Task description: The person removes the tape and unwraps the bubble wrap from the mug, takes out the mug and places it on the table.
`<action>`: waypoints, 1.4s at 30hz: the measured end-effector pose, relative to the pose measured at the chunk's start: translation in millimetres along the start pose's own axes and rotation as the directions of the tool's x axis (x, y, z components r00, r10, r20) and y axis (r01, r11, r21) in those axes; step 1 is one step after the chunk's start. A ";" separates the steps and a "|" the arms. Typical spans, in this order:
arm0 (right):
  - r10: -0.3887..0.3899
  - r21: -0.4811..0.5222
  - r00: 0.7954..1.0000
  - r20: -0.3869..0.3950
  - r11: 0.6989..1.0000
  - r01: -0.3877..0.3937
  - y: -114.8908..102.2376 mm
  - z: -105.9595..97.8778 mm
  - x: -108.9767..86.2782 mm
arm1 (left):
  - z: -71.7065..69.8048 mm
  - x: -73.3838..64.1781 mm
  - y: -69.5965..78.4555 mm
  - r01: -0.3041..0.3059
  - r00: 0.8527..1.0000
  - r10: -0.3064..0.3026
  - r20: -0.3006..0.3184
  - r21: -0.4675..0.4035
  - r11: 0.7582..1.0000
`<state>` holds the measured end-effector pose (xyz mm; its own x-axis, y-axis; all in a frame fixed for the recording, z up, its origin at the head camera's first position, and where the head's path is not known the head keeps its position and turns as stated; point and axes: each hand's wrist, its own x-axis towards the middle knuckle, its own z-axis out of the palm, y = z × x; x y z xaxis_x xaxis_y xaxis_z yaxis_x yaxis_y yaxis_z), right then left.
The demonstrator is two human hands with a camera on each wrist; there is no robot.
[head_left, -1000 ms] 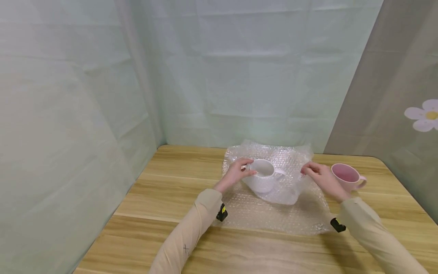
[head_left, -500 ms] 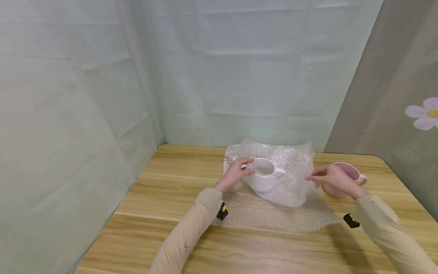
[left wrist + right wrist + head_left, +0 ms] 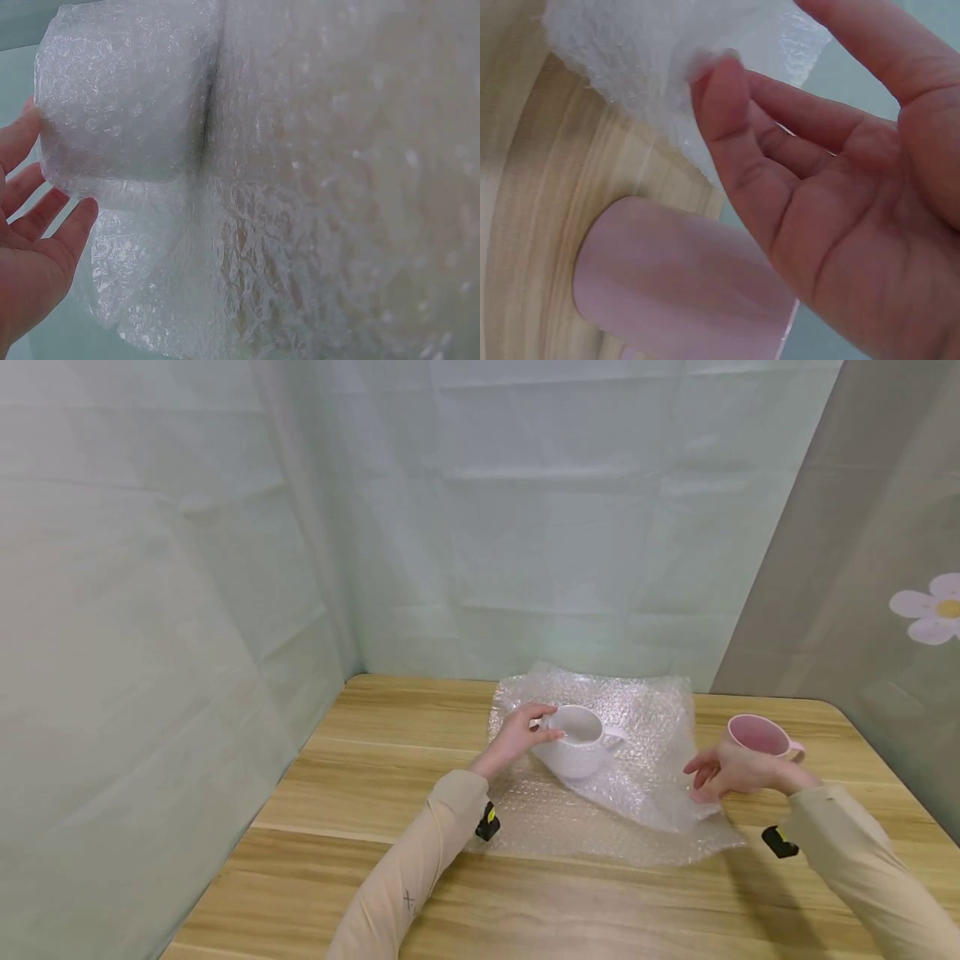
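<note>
A white mug (image 3: 576, 727) lies tilted on a sheet of bubble wrap (image 3: 645, 702), its rim and handle uncovered. One flap of the wrap passes round the mug's body and slants toward the right front. My left hand (image 3: 522, 732) grips the mug at its left rim, thumb and fingers apart on either side. From the left wrist view, the fingertips (image 3: 84, 210) sit against the wrapped side of the mug. My right hand (image 3: 723, 772) is spread at the right edge of the wrap, its loosely bent fingers (image 3: 727, 105) overlapping the plastic in the right wrist view.
A pink mug (image 3: 757, 735) stands just behind the right hand, handle to the right. Beneath everything is a wood-grain table (image 3: 360, 752). Pale green cloth (image 3: 555, 543) hangs behind it, and a grey-brown cloth with a flower (image 3: 941, 608) hangs at the right.
My right hand has moved right and slightly toward me, with its fingers now spread from a pinch. The wrap's right flap has dropped lower and spread out. The left hand stays put.
</note>
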<state>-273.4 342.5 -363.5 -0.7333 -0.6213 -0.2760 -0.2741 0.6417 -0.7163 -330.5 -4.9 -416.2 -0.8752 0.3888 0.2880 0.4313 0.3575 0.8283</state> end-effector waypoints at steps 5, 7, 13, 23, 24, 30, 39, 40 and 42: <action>0.049 0.019 0.998 0.045 0.999 -0.050 1.6 5.6 -3.3 | -1.0 -0.7 0.4 -0.006 1.000 0.006 0.000 -0.002 1.000; 0.073 0.018 0.996 0.042 0.997 -0.074 3.6 8.3 -4.5 | -1.2 -0.4 0.2 -0.008 1.000 0.008 -0.001 -0.006 1.000; 0.037 0.033 0.999 0.017 0.999 -0.037 16.4 18.6 -4.0 | -1.1 0.3 -0.5 -0.009 1.000 0.009 -0.002 -0.006 1.000; 0.014 0.071 1.000 -0.007 0.997 -0.014 21.5 22.0 -3.1 | -0.3 -0.1 -0.3 -0.006 1.000 0.006 -0.004 -0.007 1.000; 0.013 0.063 1.000 -0.016 0.998 -0.012 20.7 20.5 -3.2 | -0.1 -0.3 -0.3 -0.007 1.000 0.007 -0.003 -0.009 1.000; -0.002 0.072 0.999 -0.036 0.997 0.004 13.5 12.9 -3.2 | 0.4 -2.8 0.9 -0.011 1.000 0.011 0.000 -0.021 1.000; -0.046 0.049 0.993 -0.107 0.997 0.052 4.7 0.9 1.6 | 0.3 -4.3 1.9 -0.022 1.000 0.022 -0.007 -0.028 0.999; -0.036 0.073 0.993 -0.109 0.996 0.045 2.5 -0.5 2.4 | 0.2 -4.4 2.3 -0.022 1.000 0.022 -0.007 -0.027 0.999; -0.028 0.100 0.993 -0.111 0.994 0.039 -2.3 -2.7 4.0 | 0.1 -4.4 2.8 -0.022 1.000 0.022 -0.007 -0.025 0.999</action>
<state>-277.4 339.7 -361.2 -0.7899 -0.5853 -0.1827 -0.2394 0.5688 -0.7869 -325.4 -5.5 -415.2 -0.8671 0.3905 0.3093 0.4448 0.3273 0.8337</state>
